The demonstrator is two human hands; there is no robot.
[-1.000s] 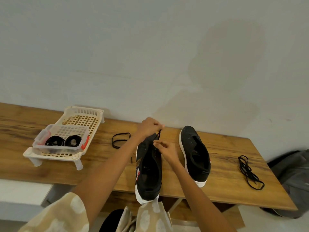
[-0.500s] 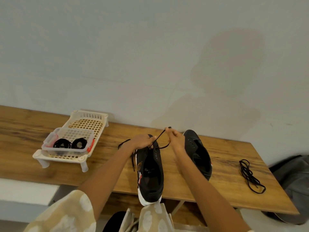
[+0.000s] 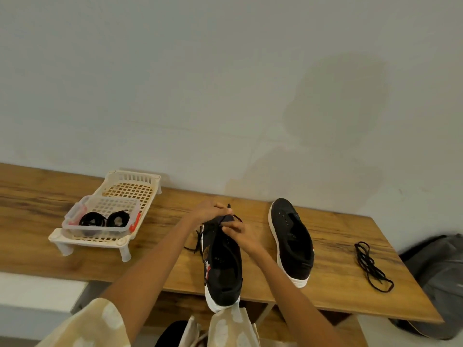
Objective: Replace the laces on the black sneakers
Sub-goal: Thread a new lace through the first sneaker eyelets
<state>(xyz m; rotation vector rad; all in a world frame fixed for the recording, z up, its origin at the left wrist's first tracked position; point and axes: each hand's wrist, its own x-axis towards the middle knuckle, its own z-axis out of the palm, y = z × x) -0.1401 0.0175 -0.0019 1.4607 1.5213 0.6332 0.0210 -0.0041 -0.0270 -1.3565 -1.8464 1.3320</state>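
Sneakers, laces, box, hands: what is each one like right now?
Near sneaker: held, lace partly threaded.
Far sneaker: unlaced, on the table.
Loose lace: bundled on table.
Clear box: open, two coiled laces inside.
Left hand: gripping toe.
Right hand: pinching lace.

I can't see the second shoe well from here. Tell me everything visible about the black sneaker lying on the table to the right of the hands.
The black sneaker lies on the wooden table, sole down, toe toward the wall and heel toward the person. Its upper looks like black fabric or knit with a white sole band around the edge. The eyelets look empty: no lace shows in it. A small red mark shows at its right side. Neither hand touches it; it sits apart from the held shoe and the loose black lace.
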